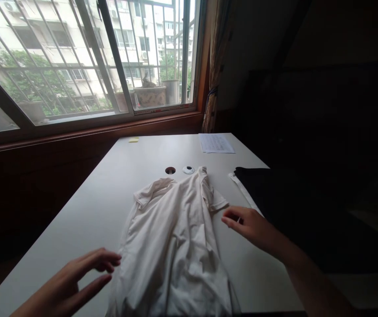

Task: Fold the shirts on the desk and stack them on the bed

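A white short-sleeved T-shirt [172,237] lies spread and wrinkled on the white table, its collar end away from me and its lower part running towards the near edge. My left hand [83,275] is at the shirt's left side, thumb and fingers apart, fingertips close to the fabric; whether they touch it I cannot tell. Just off the right sleeve, my right hand [246,223] hovers with loosely curled fingers and a gap between thumb and fingers. Nothing shows in either hand.
Dark folded cloth [294,211] with a white edge lies along the table's right side. Printed sheets [216,143] and a yellow note [133,140] are at the far end of the white table [93,189]. Beyond the shirt are a cable hole [170,170] and a round white cover [188,169].
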The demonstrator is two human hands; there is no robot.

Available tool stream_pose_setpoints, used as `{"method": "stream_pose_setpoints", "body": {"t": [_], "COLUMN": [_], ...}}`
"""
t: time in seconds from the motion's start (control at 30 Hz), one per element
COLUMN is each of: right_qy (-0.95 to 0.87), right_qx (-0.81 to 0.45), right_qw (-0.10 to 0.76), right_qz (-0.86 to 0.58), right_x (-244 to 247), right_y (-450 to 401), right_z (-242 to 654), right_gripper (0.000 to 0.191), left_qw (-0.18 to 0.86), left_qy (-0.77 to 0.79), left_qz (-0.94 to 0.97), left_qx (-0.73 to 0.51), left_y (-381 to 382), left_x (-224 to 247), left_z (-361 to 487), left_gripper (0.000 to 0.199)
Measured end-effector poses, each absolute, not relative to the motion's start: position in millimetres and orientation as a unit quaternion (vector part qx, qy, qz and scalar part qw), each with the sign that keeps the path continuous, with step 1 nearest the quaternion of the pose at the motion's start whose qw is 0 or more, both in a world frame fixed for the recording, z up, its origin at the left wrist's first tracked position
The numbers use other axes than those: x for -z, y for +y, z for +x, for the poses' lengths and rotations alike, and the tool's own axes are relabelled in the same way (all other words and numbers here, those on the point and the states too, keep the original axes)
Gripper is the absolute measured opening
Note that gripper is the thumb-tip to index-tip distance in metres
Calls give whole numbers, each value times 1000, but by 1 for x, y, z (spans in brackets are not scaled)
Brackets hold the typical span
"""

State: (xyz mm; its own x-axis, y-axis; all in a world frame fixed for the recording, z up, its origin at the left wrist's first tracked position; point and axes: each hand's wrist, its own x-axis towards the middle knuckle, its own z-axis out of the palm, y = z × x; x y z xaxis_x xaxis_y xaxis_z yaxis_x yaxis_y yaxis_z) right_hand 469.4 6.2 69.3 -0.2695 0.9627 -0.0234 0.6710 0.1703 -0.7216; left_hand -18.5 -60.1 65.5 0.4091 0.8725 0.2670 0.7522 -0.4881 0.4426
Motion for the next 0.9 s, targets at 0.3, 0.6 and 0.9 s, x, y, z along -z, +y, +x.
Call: {"method": "stream_pose_setpoints", "body": {"t": [0.3,0.6,0.9], "right_qy": [-726,-671,-568], "right_qx": [-72,-101,-74], "right_qw": [225,263,321], "right_qz": [-645,-685,-754], "right_x": [-23,-18,-34], "right_y": [101,138,142], "right_z": [435,436,499], "right_gripper": [47,26,27], "left_qw": [38,32,96], "left_qy": [537,604,716], "left_qz": [820,779,637], "left_qx": [-195,-166,-268], "left_y": [107,158,164], "left_x": [-29,-20,-62], "left_z": [33,66,-41], "left_gripper": [34,20,38]}}
